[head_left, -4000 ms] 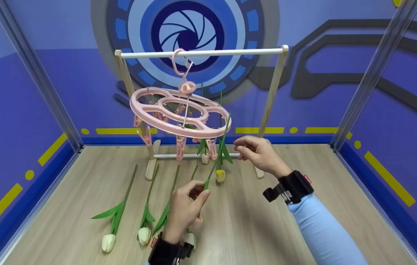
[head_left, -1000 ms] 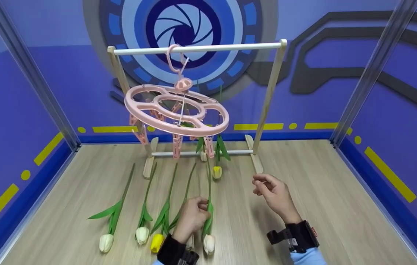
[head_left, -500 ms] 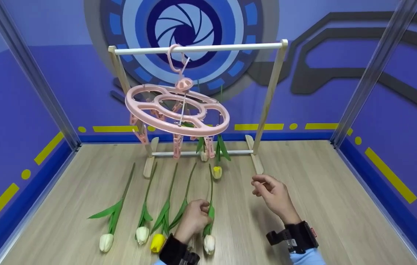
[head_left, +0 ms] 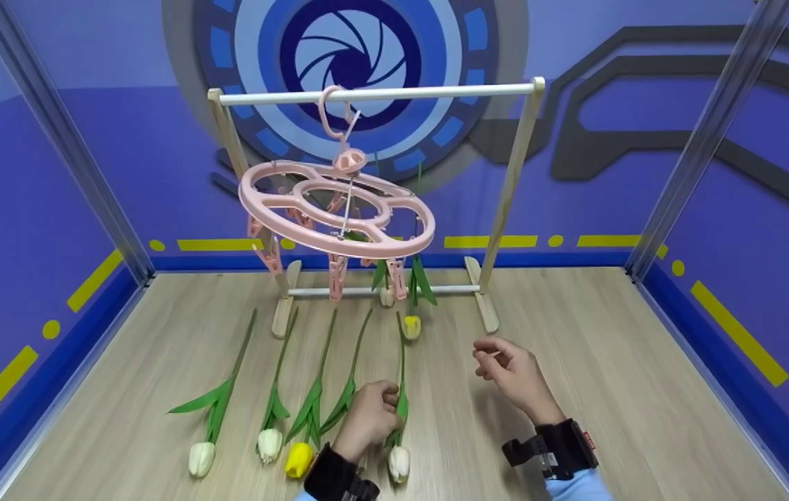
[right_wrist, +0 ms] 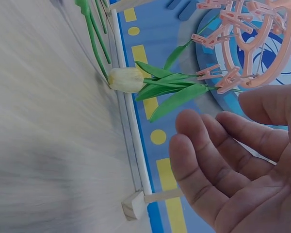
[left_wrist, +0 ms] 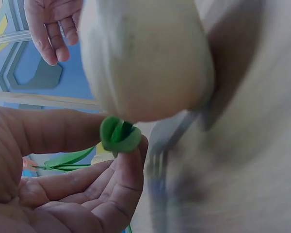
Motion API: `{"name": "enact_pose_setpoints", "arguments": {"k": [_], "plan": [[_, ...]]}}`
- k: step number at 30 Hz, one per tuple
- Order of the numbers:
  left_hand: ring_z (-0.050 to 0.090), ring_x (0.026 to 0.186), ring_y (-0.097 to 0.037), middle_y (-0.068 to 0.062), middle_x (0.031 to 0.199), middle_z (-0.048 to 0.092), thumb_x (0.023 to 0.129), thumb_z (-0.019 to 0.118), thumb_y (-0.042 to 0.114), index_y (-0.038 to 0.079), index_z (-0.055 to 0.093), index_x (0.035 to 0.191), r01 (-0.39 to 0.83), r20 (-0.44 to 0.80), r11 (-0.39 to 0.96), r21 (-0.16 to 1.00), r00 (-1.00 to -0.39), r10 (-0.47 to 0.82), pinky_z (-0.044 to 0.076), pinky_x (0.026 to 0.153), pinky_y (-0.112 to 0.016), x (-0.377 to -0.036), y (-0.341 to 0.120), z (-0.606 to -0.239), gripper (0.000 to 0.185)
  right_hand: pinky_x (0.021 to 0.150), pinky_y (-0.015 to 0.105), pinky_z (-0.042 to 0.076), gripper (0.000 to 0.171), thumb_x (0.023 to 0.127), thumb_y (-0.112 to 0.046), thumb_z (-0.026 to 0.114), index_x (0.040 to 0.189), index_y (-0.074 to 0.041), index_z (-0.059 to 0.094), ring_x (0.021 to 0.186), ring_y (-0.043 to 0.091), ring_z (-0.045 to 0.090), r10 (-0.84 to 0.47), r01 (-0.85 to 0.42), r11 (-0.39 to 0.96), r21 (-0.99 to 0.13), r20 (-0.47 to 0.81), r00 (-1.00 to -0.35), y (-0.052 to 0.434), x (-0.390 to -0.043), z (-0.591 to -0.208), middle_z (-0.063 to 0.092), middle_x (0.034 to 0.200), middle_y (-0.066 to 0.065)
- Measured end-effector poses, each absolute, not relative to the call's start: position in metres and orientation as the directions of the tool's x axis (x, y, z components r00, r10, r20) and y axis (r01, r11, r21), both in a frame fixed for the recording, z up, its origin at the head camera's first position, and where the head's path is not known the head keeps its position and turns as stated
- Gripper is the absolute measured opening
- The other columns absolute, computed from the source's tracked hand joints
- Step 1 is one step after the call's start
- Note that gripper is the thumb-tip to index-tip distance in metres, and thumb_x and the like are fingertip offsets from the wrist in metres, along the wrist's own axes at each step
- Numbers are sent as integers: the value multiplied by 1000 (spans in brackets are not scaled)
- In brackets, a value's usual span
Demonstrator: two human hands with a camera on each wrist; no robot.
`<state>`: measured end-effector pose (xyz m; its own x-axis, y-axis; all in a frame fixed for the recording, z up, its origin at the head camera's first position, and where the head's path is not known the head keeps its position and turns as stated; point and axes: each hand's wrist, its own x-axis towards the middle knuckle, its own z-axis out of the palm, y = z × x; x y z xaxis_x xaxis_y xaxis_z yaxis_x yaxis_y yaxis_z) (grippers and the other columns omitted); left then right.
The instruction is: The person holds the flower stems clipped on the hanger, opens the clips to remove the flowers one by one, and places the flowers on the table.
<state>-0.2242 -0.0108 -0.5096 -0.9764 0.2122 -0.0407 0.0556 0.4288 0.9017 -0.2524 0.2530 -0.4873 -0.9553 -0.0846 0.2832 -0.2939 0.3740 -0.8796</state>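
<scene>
My left hand (head_left: pixel 370 416) pinches a white tulip (head_left: pixel 399 464) by its green stem and leaves between thumb and fingers. In the left wrist view the tulip's large pale bloom (left_wrist: pixel 148 58) fills the top, and the grip sits just under it. The stem points away toward the rack. My right hand (head_left: pixel 518 379) hovers over the table to the right, fingers loosely bent and holding nothing. A pink clip hanger (head_left: pixel 350 161) hangs tilted from the rack. A yellow tulip (head_left: pixel 412 327) and a white one (head_left: pixel 387 298) hang head-down from its clips.
Left of my left hand lie two white tulips (head_left: pixel 201 459) and a yellow tulip (head_left: pixel 298 460). Another stem (head_left: pixel 356 362) runs behind that hand, its bloom hidden. Several unfilled clips (head_left: pixel 337 277) dangle from the hanger. The rack's wooden foot (head_left: pixel 481 306) stands beyond my right hand.
Since four seconds ago, my left hand has lowered the white tulip from the hanger to beside the row. My right hand has moved down and back from the hanger. Recently both hands shifted only slightly.
</scene>
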Motion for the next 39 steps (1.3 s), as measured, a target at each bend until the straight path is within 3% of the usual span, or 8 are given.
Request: {"name": "enact_pose_setpoints", "arguments": {"k": [6, 11, 24, 39], "plan": [[63, 91, -23, -11, 101, 66, 68, 66, -18, -13, 63, 124, 69, -29, 448, 891, -978, 208, 56, 84, -40, -225, -10, -511, 56, 68, 24, 56, 20, 100, -5, 65, 117, 4, 70, 77, 21, 72, -122, -288, 396, -872, 261, -958, 254, -254, -491, 72, 106, 17], [60, 87, -20, -8, 98, 63, 67, 67, -18, -10, 64, 122, 70, -26, 436, 897, -977, 211, 54, 79, -35, -224, -8, -513, 55, 69, 23, 55, 20, 101, -6, 65, 118, 2, 70, 78, 20, 72, -136, -280, 433, -857, 245, -960, 254, -254, -492, 70, 110, 15], [66, 95, -28, -13, 102, 70, 77, 75, -6, -8, 65, 124, 67, -52, 514, 855, -975, 214, 55, 83, -47, -223, -7, -508, 48, 70, 24, 56, 21, 102, -7, 63, 119, 2, 70, 79, 19, 72, -142, -277, 435, -857, 238, -961, 255, -255, -490, 70, 111, 16], [66, 94, -29, -13, 101, 69, 80, 78, 0, -6, 65, 123, 59, -65, 555, 830, -977, 201, 55, 84, -49, -219, -5, -505, 45, 67, 23, 55, 21, 101, -6, 65, 119, 3, 70, 78, 21, 72, -141, -273, 422, -864, 235, -962, 255, -253, -490, 70, 110, 16]]}}
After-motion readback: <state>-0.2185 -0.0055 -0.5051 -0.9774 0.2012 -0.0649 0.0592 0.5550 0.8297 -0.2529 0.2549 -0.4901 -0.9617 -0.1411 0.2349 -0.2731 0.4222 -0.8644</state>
